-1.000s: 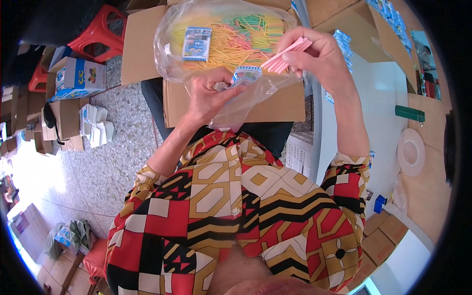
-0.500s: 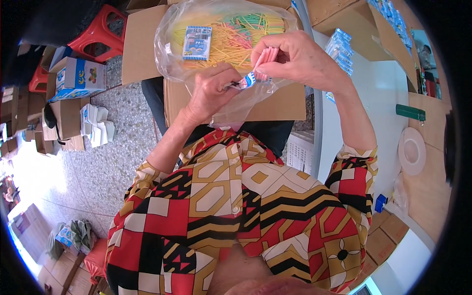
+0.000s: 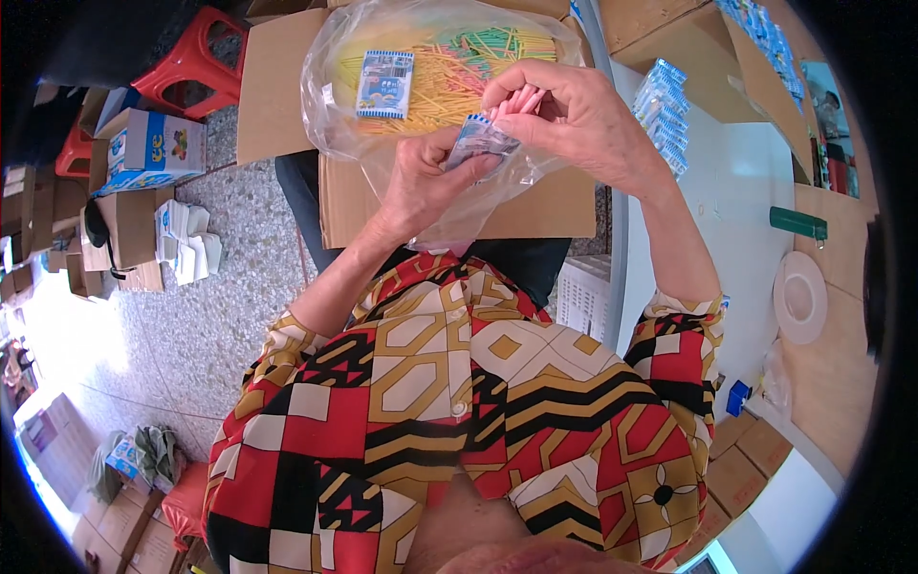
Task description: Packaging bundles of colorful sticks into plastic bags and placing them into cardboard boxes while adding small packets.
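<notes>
My left hand is closed on a small blue-and-white plastic packet, its thumb along the near face. At the packet's upper edge my right hand pinches a bundle of thin pink sticks; their lower ends are hidden by the fingers and packet. Beneath both hands a clear plastic bag lies open in a cardboard box, full of loose yellow, orange, pink and green sticks. Another blue-and-white packet lies flat on the sticks, left of my hands.
Stacked blue packets lie on the pale table to the right, beside an open carton and a green object. Red stools and a printed carton stand on the speckled floor at left.
My left hand has turned the packet upright and broad side up, its edge now against the pink sticks. My right hand still pinches the bundle, which is tilted more to the right.
</notes>
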Demonstrator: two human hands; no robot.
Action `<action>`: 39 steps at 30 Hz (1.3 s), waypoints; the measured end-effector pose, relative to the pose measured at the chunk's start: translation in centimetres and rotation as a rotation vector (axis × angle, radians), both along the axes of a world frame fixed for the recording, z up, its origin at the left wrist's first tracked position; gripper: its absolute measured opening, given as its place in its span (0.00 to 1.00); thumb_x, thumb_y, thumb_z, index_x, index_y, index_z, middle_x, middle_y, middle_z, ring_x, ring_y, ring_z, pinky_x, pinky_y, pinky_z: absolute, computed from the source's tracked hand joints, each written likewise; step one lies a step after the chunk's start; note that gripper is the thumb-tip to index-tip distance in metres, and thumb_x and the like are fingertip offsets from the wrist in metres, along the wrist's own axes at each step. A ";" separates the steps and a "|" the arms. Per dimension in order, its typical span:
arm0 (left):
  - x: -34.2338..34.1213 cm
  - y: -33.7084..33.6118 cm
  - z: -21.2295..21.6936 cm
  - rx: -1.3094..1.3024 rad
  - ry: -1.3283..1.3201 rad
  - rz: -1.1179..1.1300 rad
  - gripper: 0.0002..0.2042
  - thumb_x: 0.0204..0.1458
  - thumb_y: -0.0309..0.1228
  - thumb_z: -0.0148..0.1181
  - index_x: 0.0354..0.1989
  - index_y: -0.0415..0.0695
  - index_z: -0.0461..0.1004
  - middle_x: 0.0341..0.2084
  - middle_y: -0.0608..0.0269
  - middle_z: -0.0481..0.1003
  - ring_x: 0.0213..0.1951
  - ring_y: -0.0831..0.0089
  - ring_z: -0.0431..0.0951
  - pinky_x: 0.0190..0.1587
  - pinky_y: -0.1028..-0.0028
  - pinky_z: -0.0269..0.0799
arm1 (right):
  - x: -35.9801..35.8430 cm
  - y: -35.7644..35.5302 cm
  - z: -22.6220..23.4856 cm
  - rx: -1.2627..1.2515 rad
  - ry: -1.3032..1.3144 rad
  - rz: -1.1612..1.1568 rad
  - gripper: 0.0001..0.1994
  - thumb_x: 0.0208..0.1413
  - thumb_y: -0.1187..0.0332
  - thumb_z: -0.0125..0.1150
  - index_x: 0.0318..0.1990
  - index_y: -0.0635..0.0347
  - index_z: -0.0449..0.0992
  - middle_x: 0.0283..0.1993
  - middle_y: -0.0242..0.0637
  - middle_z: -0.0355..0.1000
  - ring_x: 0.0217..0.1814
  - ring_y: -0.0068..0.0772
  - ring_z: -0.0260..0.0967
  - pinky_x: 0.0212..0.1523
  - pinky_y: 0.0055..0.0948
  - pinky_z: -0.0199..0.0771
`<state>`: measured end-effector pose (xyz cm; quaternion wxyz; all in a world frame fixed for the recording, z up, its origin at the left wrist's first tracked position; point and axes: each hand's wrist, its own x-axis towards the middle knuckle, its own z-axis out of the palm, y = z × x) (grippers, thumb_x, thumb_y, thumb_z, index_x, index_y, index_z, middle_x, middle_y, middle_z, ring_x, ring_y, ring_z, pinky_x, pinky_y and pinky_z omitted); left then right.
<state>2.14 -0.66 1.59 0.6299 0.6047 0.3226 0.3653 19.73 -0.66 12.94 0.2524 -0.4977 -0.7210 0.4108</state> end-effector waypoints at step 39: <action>2.4 -0.4 3.0 0.302 0.203 -0.031 0.14 0.58 0.34 0.44 0.40 0.36 0.71 0.31 0.59 0.73 0.34 0.76 0.71 0.39 0.77 0.66 | 4.8 -7.5 -5.5 0.288 0.194 -0.613 0.06 0.55 0.76 0.50 0.39 0.66 0.70 0.33 0.29 0.70 0.34 0.14 0.64 0.35 0.15 0.65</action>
